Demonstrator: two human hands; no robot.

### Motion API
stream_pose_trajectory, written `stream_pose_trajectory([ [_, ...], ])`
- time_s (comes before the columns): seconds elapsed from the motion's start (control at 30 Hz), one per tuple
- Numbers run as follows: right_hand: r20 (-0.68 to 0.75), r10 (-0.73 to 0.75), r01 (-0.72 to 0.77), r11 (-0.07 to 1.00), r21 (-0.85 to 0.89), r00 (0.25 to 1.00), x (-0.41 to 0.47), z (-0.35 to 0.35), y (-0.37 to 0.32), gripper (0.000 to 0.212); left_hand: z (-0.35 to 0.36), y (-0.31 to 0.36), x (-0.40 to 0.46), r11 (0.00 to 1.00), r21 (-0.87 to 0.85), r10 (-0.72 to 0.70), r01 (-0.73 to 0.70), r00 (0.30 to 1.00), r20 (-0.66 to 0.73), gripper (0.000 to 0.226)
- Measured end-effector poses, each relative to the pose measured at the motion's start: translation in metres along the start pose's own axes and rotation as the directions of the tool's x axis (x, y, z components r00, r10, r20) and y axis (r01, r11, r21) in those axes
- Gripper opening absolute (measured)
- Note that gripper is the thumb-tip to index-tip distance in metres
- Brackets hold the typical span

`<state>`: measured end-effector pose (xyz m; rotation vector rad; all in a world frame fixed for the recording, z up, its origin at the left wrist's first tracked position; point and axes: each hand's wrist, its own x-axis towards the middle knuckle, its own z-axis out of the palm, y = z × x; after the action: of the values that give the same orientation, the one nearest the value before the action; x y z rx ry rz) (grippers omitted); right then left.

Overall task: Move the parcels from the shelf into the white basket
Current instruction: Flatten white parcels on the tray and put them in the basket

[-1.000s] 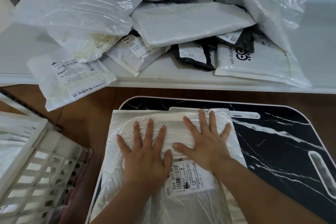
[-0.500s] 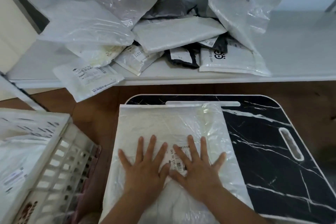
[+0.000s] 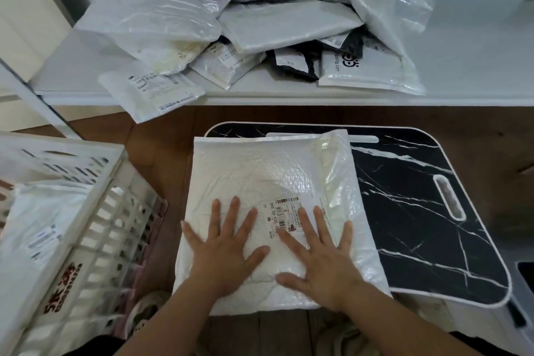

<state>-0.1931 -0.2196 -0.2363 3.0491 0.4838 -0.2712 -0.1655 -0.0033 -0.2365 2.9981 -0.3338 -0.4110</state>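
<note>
A large white bubble-mailer parcel (image 3: 274,182) with a barcode label lies flat on a black marble-patterned board (image 3: 419,211). My left hand (image 3: 225,246) and my right hand (image 3: 318,254) both press flat on its near half, fingers spread and straight. The white slatted basket (image 3: 95,211) stands at the left with a white parcel (image 3: 40,225) inside. On the white shelf (image 3: 289,98) at the back lies a heap of several white, clear and black parcels (image 3: 283,26).
One labelled parcel (image 3: 150,92) hangs over the shelf's front edge at the left. Brown wooden floor (image 3: 161,147) shows between shelf, basket and board. A white upright post (image 3: 31,95) runs diagonally at the far left.
Both hands have slid toward me along the parcel, from its far part to its near half, and have spread slightly apart. The view has pulled back.
</note>
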Motion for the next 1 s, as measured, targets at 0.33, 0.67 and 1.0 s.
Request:
stream_pose_trajectory([
  [0.33, 0.005, -0.038, 0.038, 0.999, -0.020, 0.999, -0.030, 0.004, 0.023, 0.078, -0.013, -0.016, -0.025, 0.987, 0.110, 0.101, -0.121, 0.980, 0.171, 0.119],
  [0.67, -0.081, 0.030, -0.021, 0.994, 0.104, 0.996, -0.027, 0.007, 0.033, 0.083, -0.023, -0.013, -0.014, 0.997, 0.036, 0.059, -0.074, 0.950, 0.306, 0.136],
  [1.0, -0.165, 0.202, -0.188, 0.978, 0.096, 0.965, 0.057, -0.034, 0.047, 0.054, -0.032, 0.026, 0.027, 0.985, 0.098, -0.119, 0.139, 0.975, -0.185, 0.063],
])
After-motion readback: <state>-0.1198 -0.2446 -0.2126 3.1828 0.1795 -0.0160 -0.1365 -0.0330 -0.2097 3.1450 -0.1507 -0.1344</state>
